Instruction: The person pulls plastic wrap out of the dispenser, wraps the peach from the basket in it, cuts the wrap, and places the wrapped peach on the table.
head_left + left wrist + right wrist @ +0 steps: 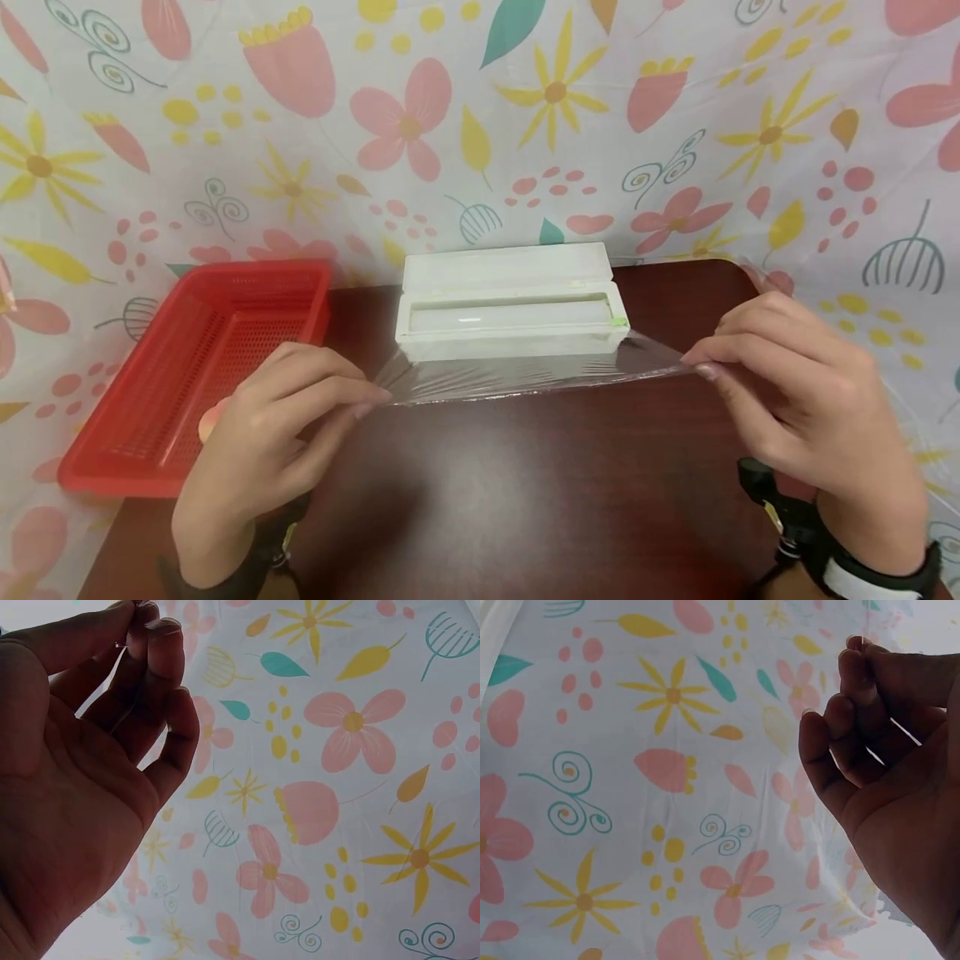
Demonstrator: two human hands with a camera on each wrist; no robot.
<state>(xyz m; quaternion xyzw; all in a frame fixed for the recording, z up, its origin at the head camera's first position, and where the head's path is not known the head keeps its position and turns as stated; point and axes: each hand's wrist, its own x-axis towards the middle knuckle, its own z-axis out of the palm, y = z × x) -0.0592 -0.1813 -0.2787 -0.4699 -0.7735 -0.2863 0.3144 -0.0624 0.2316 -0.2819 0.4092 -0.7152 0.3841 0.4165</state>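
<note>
Left hand [273, 442] and right hand [817, 396] pinch the clear film [480, 379] by its near corners, probably the best hold: it looks light, limp, easily torn.

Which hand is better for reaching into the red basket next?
Probably the left hand: it's nearer the red basket. The right hand is farther away. Both pinch clear film, so the left would need to let go first.
</note>
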